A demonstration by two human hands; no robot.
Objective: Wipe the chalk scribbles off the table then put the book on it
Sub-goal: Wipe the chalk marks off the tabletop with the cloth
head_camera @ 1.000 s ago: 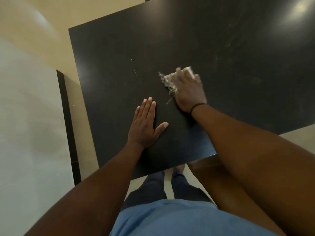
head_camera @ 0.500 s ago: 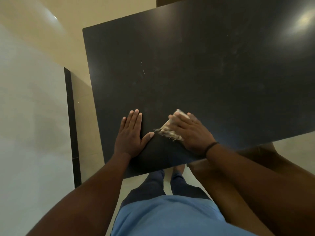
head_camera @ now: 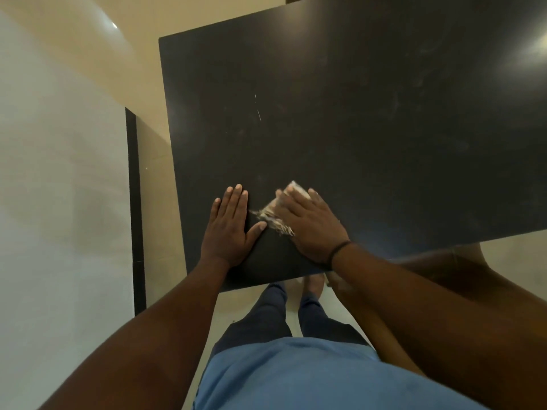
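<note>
A black table (head_camera: pixel 370 128) fills the upper right of the head view. Two thin white chalk strokes (head_camera: pixel 258 111) show left of its middle, and faint chalk smears lie on its right part. My right hand (head_camera: pixel 310 224) presses a frayed whitish cloth (head_camera: pixel 273 216) flat onto the table near the front edge, fingers straight. Just left of it, my left hand (head_camera: pixel 231 229) lies flat on the tabletop, palm down, its thumb almost touching the cloth. No book is in view.
A pale wall with a black skirting strip (head_camera: pixel 134 202) runs along the left, and a beige floor (head_camera: pixel 154 184) lies between it and the table. Brown wood (head_camera: pixel 444 261) shows under the table's front edge at the right. My legs stand below that edge.
My right hand has drawn the cloth back from the table's middle to the front edge beside my left hand, then nudged it slightly forward. The left hand has stayed flat in place.
</note>
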